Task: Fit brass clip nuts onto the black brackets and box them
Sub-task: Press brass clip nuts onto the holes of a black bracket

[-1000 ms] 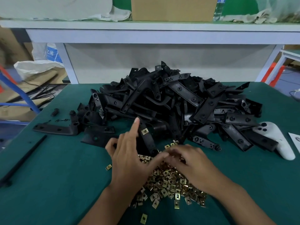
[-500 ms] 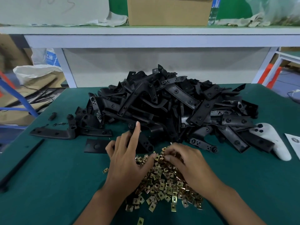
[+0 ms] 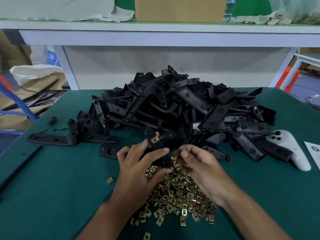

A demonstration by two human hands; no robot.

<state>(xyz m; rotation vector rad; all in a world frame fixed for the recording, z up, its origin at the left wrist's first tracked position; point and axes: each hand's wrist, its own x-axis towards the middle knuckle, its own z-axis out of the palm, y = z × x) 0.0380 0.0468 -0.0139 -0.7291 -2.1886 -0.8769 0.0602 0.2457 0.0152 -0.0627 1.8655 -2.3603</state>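
Head view shows us the left hand (image 3: 138,163) gripping a stiff, light black bracket (image 3: 158,149) by its middle, while the right hand (image 3: 199,163) pinches one small, slippery brass clip nut (image 3: 181,150) at its edges.

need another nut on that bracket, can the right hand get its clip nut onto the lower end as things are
Probably yes. The right hand pinches a clip nut just beside the bracket that the left hand grips. One fitted nut sits near its top; the lower end looks bare, though the left thumb crosses the middle.
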